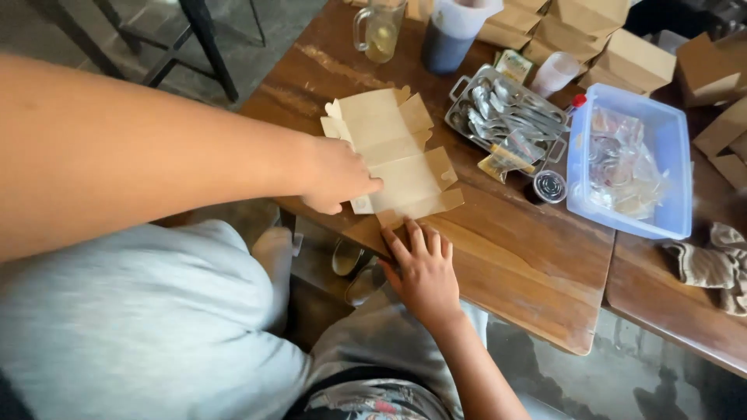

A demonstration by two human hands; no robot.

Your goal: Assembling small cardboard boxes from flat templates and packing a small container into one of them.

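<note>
A flat, unfolded cardboard box blank (393, 155) of plain brown card lies on the wooden table (513, 257), close to its near edge and towards its left corner. It rests flat, turned at a slant to that edge, with creased panels and small tabs jutting from its sides. One end overhangs or meets the near edge; its far end points towards the table's middle.

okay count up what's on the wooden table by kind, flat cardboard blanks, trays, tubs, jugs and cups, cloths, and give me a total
Flat brown cardboard box blank, under both hands: 1
Metal tray of spoons: 1
Clear blue plastic tub: 1
Glass mug: 1
Large jug: 1
Clear plastic cup: 1
Cloth: 1
Total: 7
The folded boxes stacked at the far edge are partly cut off, so not counted.
</note>
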